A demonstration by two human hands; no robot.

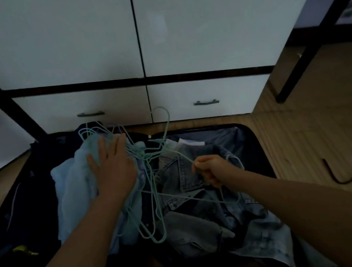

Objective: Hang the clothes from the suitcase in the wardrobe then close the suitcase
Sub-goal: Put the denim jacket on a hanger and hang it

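The suitcase (258, 143) lies open on the floor (308, 125) under both hands, in front of the wardrobe (137, 35), whose 2 doors are shut. The left hand (112, 167) lies flat with fingers straight, pressing on a pale blue garment (73, 192). The right hand (210, 169) is curled and pinches 1 wire of a tangle of pale green hangers (148, 184) that sits between the 2 hands. Under and beyond the right hand lies a denim jacket (189, 177), with more denim nearer the person.

The main risk is the tangle: the hooks look interlocked, though the light is too dim to be sure. Pulling 1 hanger free could drag the whole bunch, snag a hook in the denim, or lift clothes out onto the floor. The thin wire could also slip from so light a pinch. Nothing hangs yet.
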